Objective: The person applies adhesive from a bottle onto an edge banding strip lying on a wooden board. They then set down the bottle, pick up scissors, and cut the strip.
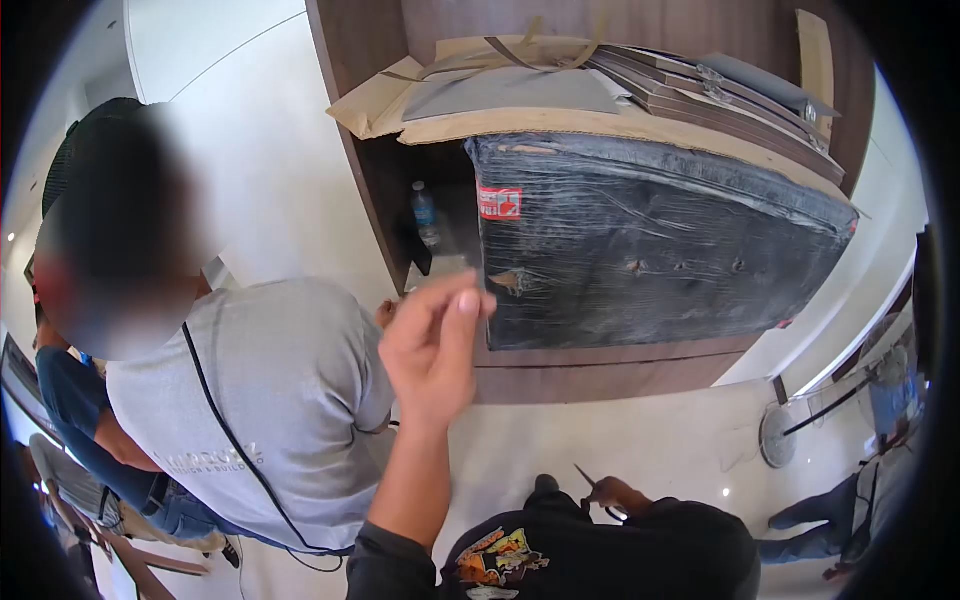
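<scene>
My left hand [432,345] is raised in front of the lower left corner of a large flat package [650,245] wrapped in dark stretch film. Its fingers are curled with the thumb against them; what they hold, if anything, is hidden. I cannot tell whether it touches the film. Low by my black shirt, my right hand [615,494] grips a pair of scissors [582,474], the blade pointing up and left. A red and white label [500,203] sits on the package's left end, with small tears in the film along its face.
Flattened cardboard [370,108] and brown panels [700,100] lie on top of the package. A water bottle [426,212] stands in the cabinet [357,130]. Close on my left is a person in a grey shirt [285,400]; another person [850,505] is at far right, near a round-based stand [776,436].
</scene>
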A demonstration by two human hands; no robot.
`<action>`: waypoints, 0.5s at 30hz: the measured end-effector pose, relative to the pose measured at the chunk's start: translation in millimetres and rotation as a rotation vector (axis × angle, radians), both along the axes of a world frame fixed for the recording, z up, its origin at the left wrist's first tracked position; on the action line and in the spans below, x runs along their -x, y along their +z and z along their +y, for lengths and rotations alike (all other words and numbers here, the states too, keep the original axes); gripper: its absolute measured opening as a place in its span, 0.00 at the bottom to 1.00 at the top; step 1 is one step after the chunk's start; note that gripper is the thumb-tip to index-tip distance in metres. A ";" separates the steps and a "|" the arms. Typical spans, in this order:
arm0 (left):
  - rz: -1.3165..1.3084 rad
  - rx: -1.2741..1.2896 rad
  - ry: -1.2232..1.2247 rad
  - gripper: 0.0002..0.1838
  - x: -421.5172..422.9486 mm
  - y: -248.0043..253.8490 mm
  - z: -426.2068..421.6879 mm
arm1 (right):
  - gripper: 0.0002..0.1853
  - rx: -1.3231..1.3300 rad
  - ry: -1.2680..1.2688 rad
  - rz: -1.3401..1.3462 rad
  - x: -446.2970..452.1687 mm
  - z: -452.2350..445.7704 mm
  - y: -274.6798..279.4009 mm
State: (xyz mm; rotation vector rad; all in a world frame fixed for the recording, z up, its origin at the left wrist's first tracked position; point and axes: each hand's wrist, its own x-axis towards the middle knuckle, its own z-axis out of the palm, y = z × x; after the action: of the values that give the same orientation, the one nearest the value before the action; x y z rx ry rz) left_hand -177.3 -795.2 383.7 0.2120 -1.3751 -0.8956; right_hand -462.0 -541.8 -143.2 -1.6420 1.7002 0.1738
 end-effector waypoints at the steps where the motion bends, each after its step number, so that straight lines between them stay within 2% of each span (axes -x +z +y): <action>1: 0.006 -0.058 0.017 0.10 8.0 14.0 -3.9 | 0.13 -0.154 -0.120 0.016 -19.3 -4.0 58.6; 3: 0.039 -0.090 0.070 0.11 22.5 44.6 -20.8 | 0.16 0.203 0.489 0.086 22.8 22.7 -45.4; 4: 0.070 -0.065 0.105 0.11 27.3 58.9 -36.6 | 0.16 0.157 0.512 0.079 34.2 28.9 -53.8; 5: 0.065 -0.023 0.167 0.12 28.5 72.5 -52.8 | 0.15 0.087 0.365 0.067 41.2 36.4 -37.2; 7: 0.058 0.000 0.294 0.12 28.8 103.2 -94.8 | 0.14 0.210 0.404 -0.066 86.8 56.8 -96.7; 9: 0.000 -0.091 0.349 0.14 28.8 126.8 -136.9 | 0.13 0.169 0.406 0.011 111.2 52.5 -68.2; 13: -0.439 -0.329 0.410 0.21 36.4 147.6 -210.3 | 0.11 0.109 0.467 0.179 185.7 37.8 -32.0; 14: -0.499 -0.327 0.414 0.22 39.2 149.2 -224.3 | 0.09 0.171 0.494 0.179 207.5 36.4 -43.4; 15: -0.560 -0.326 0.416 0.23 42.6 150.2 -237.3 | 0.10 0.076 0.437 0.232 220.4 28.5 -33.5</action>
State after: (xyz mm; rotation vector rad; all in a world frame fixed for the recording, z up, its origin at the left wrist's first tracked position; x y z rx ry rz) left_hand -219.8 -1032.4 533.8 1.0231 -1.6003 -0.7253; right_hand -682.4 -513.2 -176.7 -2.1023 1.5007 0.5328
